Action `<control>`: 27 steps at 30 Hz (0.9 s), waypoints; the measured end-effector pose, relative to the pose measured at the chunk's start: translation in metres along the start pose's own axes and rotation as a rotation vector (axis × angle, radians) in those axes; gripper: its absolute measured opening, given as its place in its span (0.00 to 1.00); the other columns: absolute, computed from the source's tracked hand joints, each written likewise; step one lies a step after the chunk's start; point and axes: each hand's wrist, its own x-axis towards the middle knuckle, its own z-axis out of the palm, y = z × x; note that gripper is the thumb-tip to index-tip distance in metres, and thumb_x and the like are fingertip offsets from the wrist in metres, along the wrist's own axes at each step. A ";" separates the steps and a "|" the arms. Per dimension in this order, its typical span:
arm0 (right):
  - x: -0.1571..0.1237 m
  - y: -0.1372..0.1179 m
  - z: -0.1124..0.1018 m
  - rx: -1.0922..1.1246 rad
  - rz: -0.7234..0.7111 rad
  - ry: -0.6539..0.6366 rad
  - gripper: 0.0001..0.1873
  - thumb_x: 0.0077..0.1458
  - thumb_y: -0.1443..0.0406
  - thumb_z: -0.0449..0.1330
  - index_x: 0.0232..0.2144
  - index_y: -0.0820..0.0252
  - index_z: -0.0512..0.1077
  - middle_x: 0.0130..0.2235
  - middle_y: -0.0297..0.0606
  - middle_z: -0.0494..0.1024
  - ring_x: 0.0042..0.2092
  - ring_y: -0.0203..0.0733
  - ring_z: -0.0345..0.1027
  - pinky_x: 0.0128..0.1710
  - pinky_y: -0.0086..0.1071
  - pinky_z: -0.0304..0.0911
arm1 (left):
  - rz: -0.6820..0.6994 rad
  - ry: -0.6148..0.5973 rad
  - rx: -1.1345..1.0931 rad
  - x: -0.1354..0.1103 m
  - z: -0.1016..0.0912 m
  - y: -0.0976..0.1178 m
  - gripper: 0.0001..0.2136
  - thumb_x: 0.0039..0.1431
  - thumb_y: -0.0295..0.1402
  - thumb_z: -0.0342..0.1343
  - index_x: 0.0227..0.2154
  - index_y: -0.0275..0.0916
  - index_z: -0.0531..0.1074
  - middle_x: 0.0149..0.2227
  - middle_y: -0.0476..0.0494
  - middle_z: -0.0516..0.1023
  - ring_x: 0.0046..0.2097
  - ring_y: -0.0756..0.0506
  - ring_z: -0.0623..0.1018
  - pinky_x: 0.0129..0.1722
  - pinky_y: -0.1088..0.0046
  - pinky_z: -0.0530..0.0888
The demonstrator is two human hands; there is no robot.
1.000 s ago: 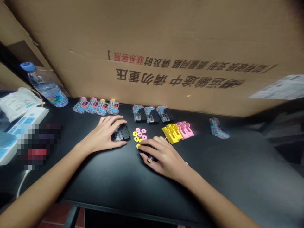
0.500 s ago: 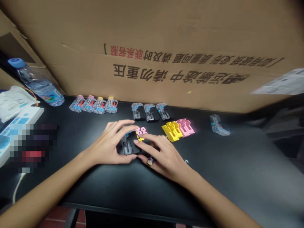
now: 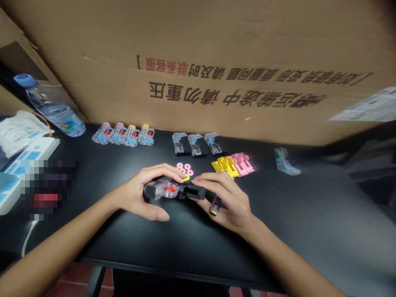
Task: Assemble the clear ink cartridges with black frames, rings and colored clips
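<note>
Between my two hands is a small clear-and-black plastic toy gun [image 3: 168, 189] with a red trigger-like piece in its middle. My left hand [image 3: 137, 192] holds its clear end, fingers along the far side, with the thumb stretched out below. At the black end, the fingertips of my right hand [image 3: 230, 196] grip the toy gun. Tucked in that same hand is a dark stubby cylinder [image 3: 215, 204] with a gold-coloured end. Just beyond my fingertips lie several pink rings [image 3: 187, 167] and a partly hidden yellow piece [image 3: 186, 177].
Several clear pieces with red parts [image 3: 131, 136] and three clear-and-black ones [image 3: 198, 145] line the back of the black table [image 3: 148, 247]. Yellow parts [image 3: 225, 165] and pink parts [image 3: 243, 163] lie right of centre. A lone clear piece [image 3: 286, 161], bottle [image 3: 66, 117], power strip [image 3: 31, 165] and cardboard wall [image 3: 216, 37] surround these.
The toy gun has been turned up from lying flat, so its narrow edge and red piece now face me. My left thumb has come away from its near side.
</note>
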 end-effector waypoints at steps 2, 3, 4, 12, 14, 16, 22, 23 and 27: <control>0.001 -0.002 0.003 0.019 0.000 0.010 0.17 0.66 0.66 0.68 0.55 0.56 0.75 0.47 0.45 0.84 0.44 0.48 0.80 0.42 0.42 0.74 | -0.014 0.096 0.075 0.000 0.004 -0.005 0.24 0.56 0.42 0.76 0.53 0.41 0.79 0.51 0.36 0.86 0.51 0.38 0.86 0.54 0.61 0.81; 0.002 -0.002 0.004 0.020 0.000 0.003 0.16 0.66 0.65 0.68 0.54 0.56 0.75 0.46 0.45 0.84 0.43 0.48 0.79 0.41 0.42 0.73 | -0.022 0.139 0.117 0.000 0.006 -0.006 0.21 0.56 0.40 0.76 0.50 0.40 0.81 0.48 0.38 0.88 0.47 0.40 0.87 0.51 0.64 0.82; 0.003 -0.002 0.004 0.017 -0.002 -0.013 0.15 0.66 0.64 0.69 0.54 0.56 0.75 0.46 0.45 0.84 0.42 0.47 0.79 0.41 0.42 0.72 | -0.029 0.171 0.159 -0.001 0.007 -0.007 0.18 0.57 0.38 0.76 0.48 0.40 0.82 0.45 0.39 0.88 0.45 0.42 0.87 0.48 0.67 0.82; 0.006 0.003 -0.008 0.021 0.119 0.083 0.14 0.65 0.74 0.59 0.47 0.53 0.76 0.44 0.41 0.85 0.44 0.48 0.78 0.45 0.45 0.68 | 0.006 0.054 0.382 -0.004 0.005 -0.015 0.12 0.60 0.38 0.74 0.44 0.39 0.83 0.40 0.44 0.89 0.37 0.45 0.86 0.43 0.68 0.79; 0.006 0.003 -0.009 0.045 0.146 0.126 0.16 0.66 0.76 0.57 0.47 0.53 0.78 0.46 0.42 0.85 0.46 0.48 0.78 0.47 0.44 0.69 | -0.046 0.020 0.418 -0.005 0.005 -0.017 0.13 0.61 0.41 0.73 0.43 0.40 0.83 0.39 0.45 0.89 0.36 0.46 0.86 0.42 0.69 0.79; 0.006 0.002 -0.009 0.097 0.171 0.142 0.17 0.68 0.74 0.58 0.51 0.53 0.79 0.48 0.43 0.84 0.48 0.49 0.79 0.48 0.43 0.72 | -0.106 0.012 0.421 -0.005 0.005 -0.018 0.15 0.61 0.42 0.73 0.46 0.41 0.83 0.40 0.46 0.89 0.38 0.45 0.87 0.44 0.69 0.79; 0.002 -0.003 -0.009 0.410 0.304 0.098 0.19 0.75 0.57 0.55 0.47 0.54 0.86 0.42 0.44 0.85 0.42 0.47 0.80 0.43 0.41 0.75 | -0.146 -0.030 0.306 -0.003 0.005 -0.017 0.20 0.62 0.39 0.72 0.55 0.41 0.81 0.48 0.41 0.88 0.46 0.44 0.87 0.49 0.68 0.80; 0.001 -0.005 -0.007 0.483 0.372 0.090 0.22 0.76 0.54 0.54 0.43 0.55 0.86 0.36 0.42 0.83 0.36 0.44 0.79 0.37 0.38 0.73 | -0.144 -0.039 0.287 -0.003 0.005 -0.017 0.19 0.63 0.39 0.71 0.55 0.40 0.82 0.48 0.41 0.87 0.46 0.44 0.87 0.49 0.68 0.80; 0.002 -0.014 0.003 0.738 0.676 0.051 0.26 0.75 0.50 0.55 0.36 0.59 0.83 0.23 0.34 0.77 0.23 0.36 0.69 0.24 0.31 0.66 | -0.123 -0.052 0.259 -0.001 0.006 -0.018 0.17 0.64 0.38 0.71 0.53 0.40 0.83 0.47 0.40 0.87 0.46 0.43 0.87 0.49 0.67 0.81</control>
